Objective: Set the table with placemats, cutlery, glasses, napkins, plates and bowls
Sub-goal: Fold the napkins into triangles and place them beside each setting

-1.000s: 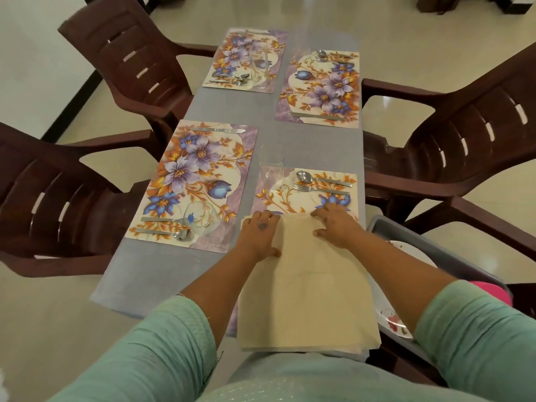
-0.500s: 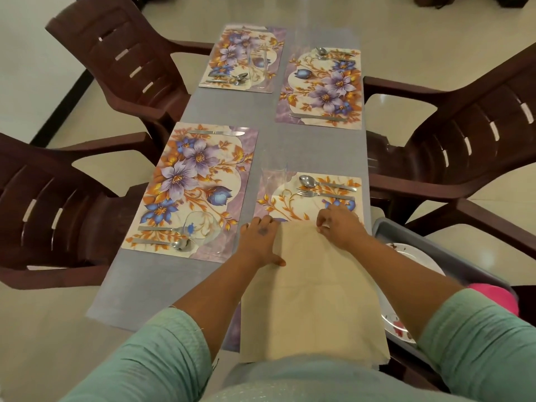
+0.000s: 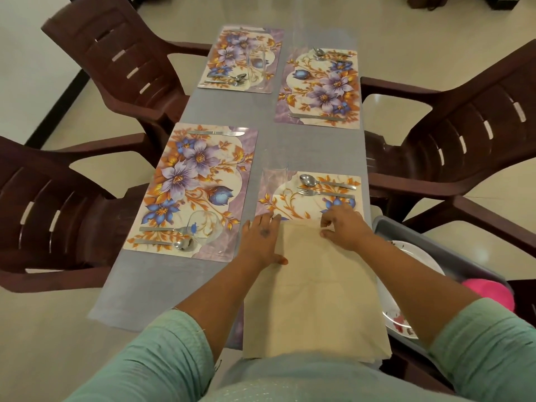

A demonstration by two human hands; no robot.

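A beige napkin stack (image 3: 313, 291) lies over the near part of the near-right floral placemat (image 3: 290, 198). My left hand (image 3: 262, 239) presses flat on the stack's far left corner with straight fingers. My right hand (image 3: 343, 224) has curled fingers and pinches the top napkin's far edge. Beyond the hands, a spoon (image 3: 309, 179) and a fork (image 3: 307, 192) lie on that mat, with a clear glass (image 3: 275, 177) at its far left corner. The near-left placemat (image 3: 191, 192) carries a knife (image 3: 216, 132), cutlery and a stemmed glass (image 3: 203, 227).
Two more floral placemats (image 3: 240, 59) (image 3: 319, 88) with cutlery lie at the far end of the grey table (image 3: 290, 146). Brown plastic chairs (image 3: 121, 62) (image 3: 464, 134) flank both sides. A grey tub (image 3: 406, 230) at right holds plates (image 3: 414, 253) and something pink (image 3: 490, 294).
My right hand's fingers have curled onto the napkin's far edge. My left hand stays flat on the stack. The view has shifted slightly.
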